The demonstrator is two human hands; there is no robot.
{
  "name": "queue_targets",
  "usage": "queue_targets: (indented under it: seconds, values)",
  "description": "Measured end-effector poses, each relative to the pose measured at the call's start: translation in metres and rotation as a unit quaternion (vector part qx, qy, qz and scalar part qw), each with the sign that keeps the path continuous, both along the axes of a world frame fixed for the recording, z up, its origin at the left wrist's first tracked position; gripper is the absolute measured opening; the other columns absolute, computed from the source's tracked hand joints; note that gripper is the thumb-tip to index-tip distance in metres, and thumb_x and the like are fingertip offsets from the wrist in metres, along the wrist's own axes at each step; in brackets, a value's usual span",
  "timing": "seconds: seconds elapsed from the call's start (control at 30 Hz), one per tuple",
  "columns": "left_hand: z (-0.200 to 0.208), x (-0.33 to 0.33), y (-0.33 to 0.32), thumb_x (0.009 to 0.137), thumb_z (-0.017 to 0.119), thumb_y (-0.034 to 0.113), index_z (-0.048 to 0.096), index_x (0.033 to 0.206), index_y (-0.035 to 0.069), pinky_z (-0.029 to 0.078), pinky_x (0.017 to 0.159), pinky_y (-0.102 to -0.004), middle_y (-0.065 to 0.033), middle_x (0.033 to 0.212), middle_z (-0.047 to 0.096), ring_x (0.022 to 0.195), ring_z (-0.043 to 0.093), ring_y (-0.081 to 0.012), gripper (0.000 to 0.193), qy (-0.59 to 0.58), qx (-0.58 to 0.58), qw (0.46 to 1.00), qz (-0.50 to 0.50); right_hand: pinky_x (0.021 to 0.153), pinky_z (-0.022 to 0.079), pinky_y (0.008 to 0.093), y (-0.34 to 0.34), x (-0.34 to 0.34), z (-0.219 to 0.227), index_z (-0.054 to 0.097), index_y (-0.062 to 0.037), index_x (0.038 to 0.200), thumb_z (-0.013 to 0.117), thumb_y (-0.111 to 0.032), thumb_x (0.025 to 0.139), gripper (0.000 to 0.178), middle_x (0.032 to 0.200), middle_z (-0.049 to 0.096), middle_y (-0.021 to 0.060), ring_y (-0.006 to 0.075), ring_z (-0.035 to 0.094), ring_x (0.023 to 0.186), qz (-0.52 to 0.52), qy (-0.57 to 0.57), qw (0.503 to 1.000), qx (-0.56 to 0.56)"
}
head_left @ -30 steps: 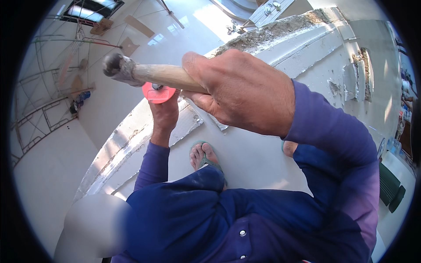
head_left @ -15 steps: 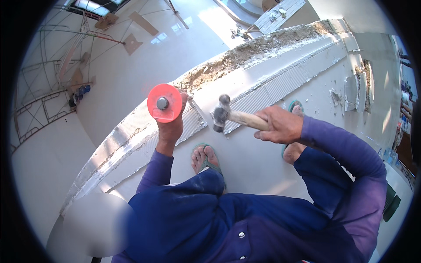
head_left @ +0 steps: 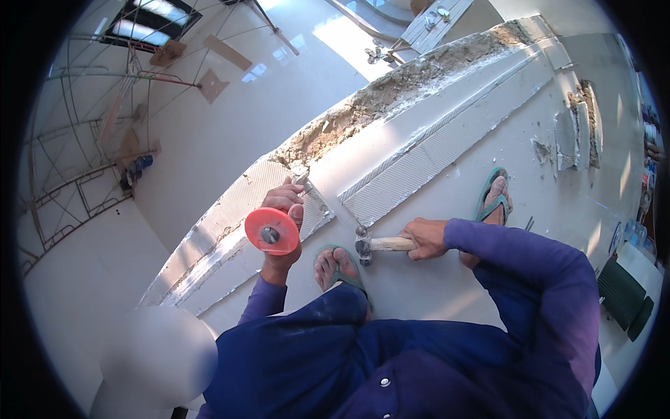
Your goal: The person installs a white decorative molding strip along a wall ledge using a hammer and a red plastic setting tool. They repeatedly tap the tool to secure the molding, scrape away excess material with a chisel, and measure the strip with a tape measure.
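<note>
My left hand [head_left: 285, 199] is wrapped round a chisel with a round red hand guard [head_left: 283, 225]. The guard and struck end face me, and the far end meets the broken edge of a pale ridged slab [head_left: 258, 180]. Fingers hide most of the shank. To the right, my right hand [head_left: 426, 238] grips the wooden handle of a ball-peen hammer [head_left: 363, 246]. Its steel head hangs above the floor between my feet, apart from the chisel. Crumbly brown rubble [head_left: 377, 108] runs along the slab's far side, and a ridged strip [head_left: 433, 160] continues beyond a gap.
My sandalled feet [head_left: 338, 267] stand on the pale floor. Broken slab pieces [head_left: 576, 133] lie at the right, near a dark green object [head_left: 621, 290]. Metal scaffolding [head_left: 70, 202] stands at far left, and a plank bench [head_left: 436, 24] at the back. A blurred round shape [head_left: 159, 356] fills the lower left.
The hammer has moved down toward me, away from the chisel. My left hand has lowered slightly and tilted the chisel, so more of my fingers show. The whole view has shifted a little.
</note>
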State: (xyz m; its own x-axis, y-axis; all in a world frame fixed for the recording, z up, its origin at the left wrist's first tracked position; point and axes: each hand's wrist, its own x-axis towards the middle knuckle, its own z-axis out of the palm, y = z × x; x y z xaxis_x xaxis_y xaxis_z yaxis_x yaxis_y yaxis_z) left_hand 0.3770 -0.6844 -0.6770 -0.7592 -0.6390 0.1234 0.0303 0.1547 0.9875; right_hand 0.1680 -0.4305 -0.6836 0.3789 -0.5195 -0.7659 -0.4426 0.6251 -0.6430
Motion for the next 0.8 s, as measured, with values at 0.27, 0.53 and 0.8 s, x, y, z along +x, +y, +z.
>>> queue_targets:
  seconds: [0.27, 0.53, 0.8]
  values:
    - [0.009, -0.010, -0.005, 0.103, 0.063, 0.010, 0.060, 0.096, 0.006, 0.039, 0.119, -0.0566, -0.0059, 0.097, 0.063, 0.107, 0.064, -0.0243, 0.009, 0.009, 0.048, 0.999, 0.008, 0.068, 0.059, 0.0463, -0.003, 0.005, 0.002, 0.069, -0.0018, 0.088, 0.074, -0.025, 0.087, 0.024, 0.080, 0.073, 0.0208, 0.0372, 0.074, 0.074, 0.133, 0.204, 0.951, -0.191]
    - [0.013, -0.003, -0.023, 0.105, 0.063, 0.019, 0.059, 0.081, 0.005, 0.046, 0.111, -0.0521, -0.0078, 0.089, 0.065, 0.097, 0.066, -0.0216, 0.028, -0.076, -0.020, 0.995, -0.062, 0.071, 0.062, 0.0437, -0.071, 0.010, 0.049, 0.074, -0.0019, 0.093, 0.065, -0.015, 0.091, 0.016, 0.087, 0.077, 0.0179, 0.0341, 0.077, 0.080, 0.208, 0.261, 0.924, -0.185]
    - [0.006, -0.006, -0.005, 0.104, 0.064, 0.017, 0.050, 0.076, 0.004, 0.048, 0.080, -0.0343, -0.0083, 0.085, 0.059, 0.083, 0.058, -0.0190, 0.034, -0.077, 0.009, 0.997, -0.029, 0.097, 0.054, 0.0481, -0.231, -0.009, -0.072, 0.069, -0.0105, 0.120, 0.068, -0.021, 0.096, 0.026, 0.117, 0.070, 0.0196, 0.0374, 0.068, 0.112, -0.017, 0.194, 0.925, -0.325]
